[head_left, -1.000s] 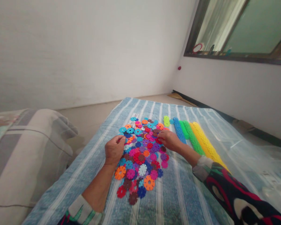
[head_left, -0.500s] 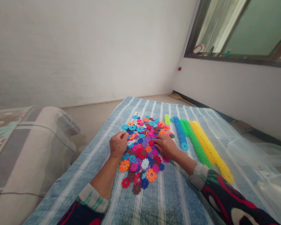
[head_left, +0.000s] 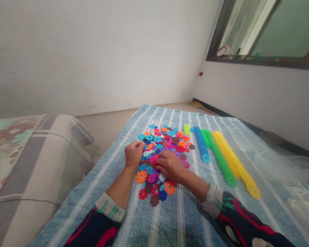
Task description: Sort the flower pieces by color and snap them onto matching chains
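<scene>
A pile of notched plastic flower discs (head_left: 167,139) in orange, blue, pink, red, brown and white lies spread on the striped cloth. At the pile's left edge is my left hand (head_left: 133,155), thumb and fingers pinched together; whatever they hold, if anything, is hidden. My right hand (head_left: 171,166) reaches over the middle of the pile, its fingers bent and slightly apart, touching the discs. Right of the pile lie joined rows of discs: a short lime row (head_left: 186,129), a blue row (head_left: 201,144), green rows (head_left: 220,159) and yellow rows (head_left: 235,161).
The blue-and-white striped cloth (head_left: 92,202) covers the table surface. Clear plastic packaging (head_left: 275,161) lies at its right side. On the left stands a cloth-draped piece of furniture (head_left: 59,161). Behind are a white wall (head_left: 118,55) and a window with small items on its sill.
My right hand has moved left and nearer to me across the pile. My left hand stays pinched at the pile's left edge. The view has shifted slightly.
</scene>
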A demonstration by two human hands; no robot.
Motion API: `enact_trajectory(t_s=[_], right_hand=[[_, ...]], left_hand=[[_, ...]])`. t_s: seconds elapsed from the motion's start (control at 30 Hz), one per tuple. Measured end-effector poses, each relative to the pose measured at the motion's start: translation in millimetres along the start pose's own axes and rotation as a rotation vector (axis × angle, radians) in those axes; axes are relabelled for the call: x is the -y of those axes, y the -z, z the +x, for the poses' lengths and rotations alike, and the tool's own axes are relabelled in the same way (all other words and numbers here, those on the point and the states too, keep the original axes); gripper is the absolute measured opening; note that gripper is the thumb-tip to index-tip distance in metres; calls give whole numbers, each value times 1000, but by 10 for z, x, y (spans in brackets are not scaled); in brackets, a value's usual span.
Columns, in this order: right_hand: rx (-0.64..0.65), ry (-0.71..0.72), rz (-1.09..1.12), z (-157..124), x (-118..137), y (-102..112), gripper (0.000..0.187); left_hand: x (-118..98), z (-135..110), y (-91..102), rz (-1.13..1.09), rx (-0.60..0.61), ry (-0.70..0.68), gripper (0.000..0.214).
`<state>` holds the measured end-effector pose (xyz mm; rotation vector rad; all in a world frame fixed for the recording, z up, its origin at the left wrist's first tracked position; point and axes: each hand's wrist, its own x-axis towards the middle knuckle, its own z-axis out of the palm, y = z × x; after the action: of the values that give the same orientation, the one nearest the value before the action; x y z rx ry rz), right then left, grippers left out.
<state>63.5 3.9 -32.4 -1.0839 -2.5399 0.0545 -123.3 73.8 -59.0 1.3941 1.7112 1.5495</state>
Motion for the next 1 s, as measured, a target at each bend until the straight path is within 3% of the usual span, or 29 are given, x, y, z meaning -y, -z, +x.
enact_trajectory(t_s=[0.2,0.4,0.77,1.0], right_hand=[[70,-12,0,159,190,-85,31],[126,-30,-14,174,229,-106,29],[195,25,76,166,158,-46,30],[168,68,138,127,34,-66,25]], left_hand=[[-44,-30,-13,-99,25,75,22],[-124,-68,-15,-190,22,117,21],[-50,-33,-27,-210,42,112,22],[-62,-46,-34,-210,62,109,22]])
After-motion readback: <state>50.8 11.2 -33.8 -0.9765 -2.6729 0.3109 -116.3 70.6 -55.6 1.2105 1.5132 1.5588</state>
